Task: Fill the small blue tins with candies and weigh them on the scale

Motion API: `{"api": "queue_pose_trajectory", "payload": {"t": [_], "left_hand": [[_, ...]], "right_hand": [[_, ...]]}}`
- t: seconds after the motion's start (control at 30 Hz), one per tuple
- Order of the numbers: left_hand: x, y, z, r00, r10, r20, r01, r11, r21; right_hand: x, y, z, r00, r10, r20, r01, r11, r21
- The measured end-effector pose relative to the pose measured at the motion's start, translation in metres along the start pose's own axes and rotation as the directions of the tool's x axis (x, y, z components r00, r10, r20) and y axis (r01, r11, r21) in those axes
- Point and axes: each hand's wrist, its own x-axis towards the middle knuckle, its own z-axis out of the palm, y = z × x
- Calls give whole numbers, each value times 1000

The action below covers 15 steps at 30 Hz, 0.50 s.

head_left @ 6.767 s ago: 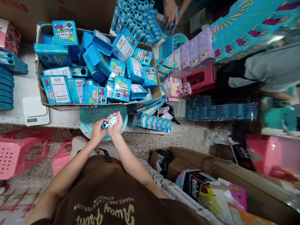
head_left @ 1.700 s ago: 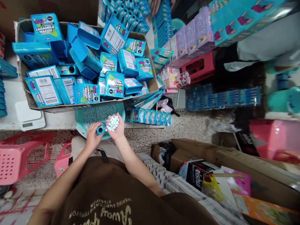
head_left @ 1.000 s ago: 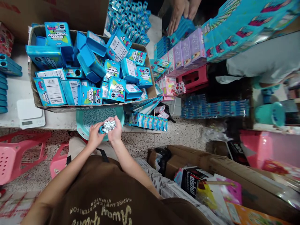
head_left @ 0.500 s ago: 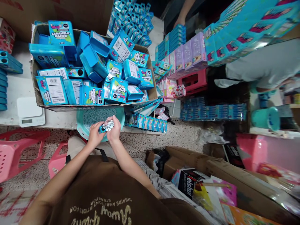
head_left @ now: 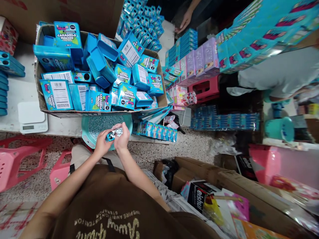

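Just left of the middle of the frame, the left hand [head_left: 101,145] has its fingers wrapped round a small blue box [head_left: 109,136]. The right hand [head_left: 122,140] is right beside it, fingers curled into a cup full of little white candies [head_left: 117,132]. Both hands are over a teal bowl [head_left: 85,136] (more candies lie inside) at the tabletop [head_left: 62,126] edge. Above it, a cardboard box [head_left: 64,113] holds many blue packs.

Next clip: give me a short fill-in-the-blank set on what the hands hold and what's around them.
1. The right hand cups a heap of small ____ candies.
2. The left hand holds a small ____ container.
3. The blue tins behind the hands lie heaped in a ____ box.
Missing words: white; blue; cardboard.
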Motion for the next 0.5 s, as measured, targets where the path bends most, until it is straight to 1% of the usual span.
{"api": "queue_pose_trajectory", "payload": {"t": [0.07, 0.2, 0.3, 0.43, 0.5], "left_hand": [[0, 0, 1, 1000, -7, -12, 7, 1000, -15], [1, 4, -2, 1000, 5, -6, -5, 1000, 8], [1, 6, -4, 1000, 3, 13, -3, 1000, 15], [0, 3, -1, 1000, -6, 0, 6, 999, -35], [0, 0, 1, 1000, -12, -10, 12, 998, -61]], "right_hand": [[-1, -1, 0, 999, 9, 41, -8, 1000, -16], [-4, -1, -1, 999, -20, 28, 22, 998, -55], [-6, 0, -2, 997, -24, 70, 30, 997, -74], [-6, 0, -1, 998, -55, 10, 56, 995, -86], [-6, 0, 0, 998, -45, 43, 48, 996, -79]]}}
